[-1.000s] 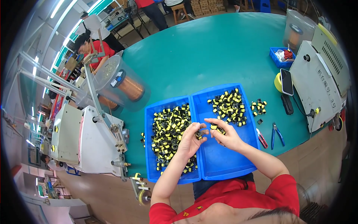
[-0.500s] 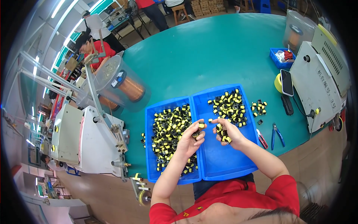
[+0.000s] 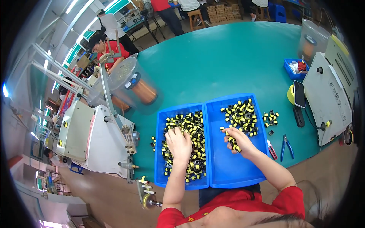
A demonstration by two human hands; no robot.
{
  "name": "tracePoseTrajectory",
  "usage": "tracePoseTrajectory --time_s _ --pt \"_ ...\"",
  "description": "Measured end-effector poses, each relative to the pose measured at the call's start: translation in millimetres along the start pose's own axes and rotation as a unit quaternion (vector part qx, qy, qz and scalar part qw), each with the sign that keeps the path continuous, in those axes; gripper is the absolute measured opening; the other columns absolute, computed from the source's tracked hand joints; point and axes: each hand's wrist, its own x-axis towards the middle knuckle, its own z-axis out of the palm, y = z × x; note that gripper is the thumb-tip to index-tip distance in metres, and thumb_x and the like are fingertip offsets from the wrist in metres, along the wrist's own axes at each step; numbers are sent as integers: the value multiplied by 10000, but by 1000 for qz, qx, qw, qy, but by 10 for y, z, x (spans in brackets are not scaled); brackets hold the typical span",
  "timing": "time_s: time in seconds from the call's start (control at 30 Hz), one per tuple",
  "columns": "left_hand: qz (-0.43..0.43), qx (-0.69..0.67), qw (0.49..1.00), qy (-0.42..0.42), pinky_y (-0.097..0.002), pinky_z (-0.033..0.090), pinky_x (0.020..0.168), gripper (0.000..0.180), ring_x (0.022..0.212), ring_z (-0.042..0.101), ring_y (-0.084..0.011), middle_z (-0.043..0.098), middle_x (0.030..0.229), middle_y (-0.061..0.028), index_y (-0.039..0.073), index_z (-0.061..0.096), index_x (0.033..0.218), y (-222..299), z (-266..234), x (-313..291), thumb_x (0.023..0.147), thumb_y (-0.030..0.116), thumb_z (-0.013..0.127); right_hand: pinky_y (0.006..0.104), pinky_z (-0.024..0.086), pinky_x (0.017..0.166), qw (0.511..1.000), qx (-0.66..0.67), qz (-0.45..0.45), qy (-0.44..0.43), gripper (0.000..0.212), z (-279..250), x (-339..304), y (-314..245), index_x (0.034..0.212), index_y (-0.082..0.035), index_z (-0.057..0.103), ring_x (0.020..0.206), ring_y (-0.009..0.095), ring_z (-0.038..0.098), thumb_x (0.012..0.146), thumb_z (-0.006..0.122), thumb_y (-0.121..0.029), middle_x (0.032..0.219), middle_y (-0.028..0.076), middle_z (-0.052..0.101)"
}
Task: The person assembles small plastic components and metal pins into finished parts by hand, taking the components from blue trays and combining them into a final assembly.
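Observation:
Over the left blue tray (image 3: 183, 185), my left hand (image 3: 178, 143) reaches palm down into a heap of small black bobbin coils wrapped in yellow tape (image 3: 195, 131). Its fingers are bent and apart; the tips and whatever lies under the palm are hidden. My right hand (image 3: 243, 143) is held above the right blue tray (image 3: 232, 173), fingers curled round several of the same coils (image 3: 233, 145). One coil shows near its thumb and forefinger. Farther back in that tray lies a smaller heap of coils (image 3: 241, 116).
Right of the trays are loose coils (image 3: 270, 118), red-handled cutters (image 3: 272, 150), blue pliers (image 3: 287, 147), a phone (image 3: 299, 94) and a small blue bin (image 3: 296, 68). Machines (image 3: 108, 140) flank both sides; a clear tub with a copper wire spool (image 3: 142, 90) stands left. Another person (image 3: 118, 51) sits beyond.
My left hand has moved left and down from beside the right hand into the left tray's heap; the coil it showed is out of sight. My right hand still grips its coils. The view has shifted.

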Motion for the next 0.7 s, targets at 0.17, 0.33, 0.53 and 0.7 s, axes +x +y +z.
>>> tracePoseTrajectory --time_s 0.17,0.33,0.53,0.7 --pt "79 -11 994 74 -451 297 897 286 1036 404 -301 473 1015 -135 33 566 914 88 24 12 735 233 664 210 337 406 999 -41 -14 -6 305 24 -10 -13 1117 -102 488 576 78 485 907 446 -320 794 12 509" --pt "151 -327 929 -86 -337 401 832 182 937 523 -244 580 912 -81 50 603 909 337 55 -118 753 124 659 200 327 375 995 -75 -59 -22 305 76 -16 -5 1183 -84 471 558 76 483 919 447 -235 796 18 496" --pt "0 -519 798 -306 -244 454 757 219 916 573 -123 593 955 -69 2 515 1044 449 131 -265 871 127 563 194 342 369 986 -123 -108 -30 325 115 -33 18 1214 -72 457 552 73 482 918 459 -206 792 35 490" --pt "-77 -629 683 -364 -274 454 792 321 967 559 -143 563 1059 -95 1 465 1138 444 122 -240 878 162 563 185 352 378 987 -104 -113 -54 339 95 -37 32 1235 -79 445 554 71 479 921 452 -205 790 35 488"
